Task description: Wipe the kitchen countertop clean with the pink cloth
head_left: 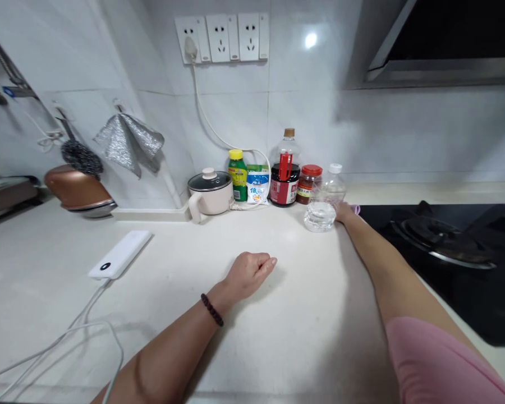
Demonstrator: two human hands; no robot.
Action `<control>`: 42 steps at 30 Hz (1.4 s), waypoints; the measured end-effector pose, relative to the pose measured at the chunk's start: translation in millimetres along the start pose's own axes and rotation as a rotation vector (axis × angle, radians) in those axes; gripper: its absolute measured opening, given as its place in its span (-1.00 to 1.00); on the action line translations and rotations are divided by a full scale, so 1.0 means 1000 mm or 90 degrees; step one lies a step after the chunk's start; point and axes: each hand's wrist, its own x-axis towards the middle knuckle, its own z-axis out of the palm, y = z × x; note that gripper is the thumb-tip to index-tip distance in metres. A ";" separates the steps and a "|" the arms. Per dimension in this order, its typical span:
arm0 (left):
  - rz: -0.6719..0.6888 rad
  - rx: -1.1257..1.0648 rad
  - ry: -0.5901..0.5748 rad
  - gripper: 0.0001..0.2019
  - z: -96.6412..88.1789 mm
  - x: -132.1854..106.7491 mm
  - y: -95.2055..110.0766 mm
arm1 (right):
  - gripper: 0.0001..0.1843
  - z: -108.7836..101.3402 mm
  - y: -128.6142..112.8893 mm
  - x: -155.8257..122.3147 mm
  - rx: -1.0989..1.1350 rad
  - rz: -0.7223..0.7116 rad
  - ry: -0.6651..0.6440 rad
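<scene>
Right hand (344, 212): extended far forward, against the base of the clear plastic bottle (325, 201); mostly hidden behind the bottle, so closure of the fingers around it cannot be told. Something purple (356, 209) just visible at the hand. Bottle position: upright on the countertop (303, 314), white cap on, just left of the gas hob (450, 252), right-hand end of the row of containers.

Left hand (249, 274): loosely curled, nothing held, resting on bare countertop, well apart from the bottle. Dark bead bracelet (212, 310) at the wrist.

Row along the back wall, left of the bottle: red-lidded jar (308, 182), dark sauce bottle (285, 171), blue-and-white packet (257, 185), green bottle with yellow cap (237, 174), small electric pot (209, 193) with lid.

Countertop: pale, smooth, matte. White power bank (120, 254) at left, cable (84, 331) trailing toward the near edge.

Room: white glossy wall tile. Triple socket strip (223, 38) high on the wall, one plug inserted, cord running down behind the packet. Silver cloths (128, 140) and a scouring pad (81, 157) hung at left, copper-coloured pan (78, 193) beneath. Range hood (441, 50) at upper right, above the hob.
</scene>
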 end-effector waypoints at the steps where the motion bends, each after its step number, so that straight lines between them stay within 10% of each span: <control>1: -0.003 -0.002 -0.007 -0.54 0.001 0.000 0.000 | -0.33 0.002 0.002 0.005 -0.003 0.006 -0.014; 11: -0.018 -0.002 0.002 -0.54 0.001 0.001 -0.007 | -0.39 0.009 0.015 -0.012 -0.038 0.046 -0.108; 29: 0.009 0.057 0.054 -0.52 -0.008 0.007 -0.022 | -0.34 -0.062 0.008 -0.246 -0.020 0.079 -0.139; 35: 0.028 0.105 0.018 -0.53 -0.002 0.006 -0.017 | -0.34 -0.087 -0.061 -0.295 -0.004 0.143 -0.183; 42: 0.032 0.142 0.055 -0.55 0.004 0.005 -0.023 | -0.35 -0.091 -0.182 -0.328 0.134 -0.111 -0.201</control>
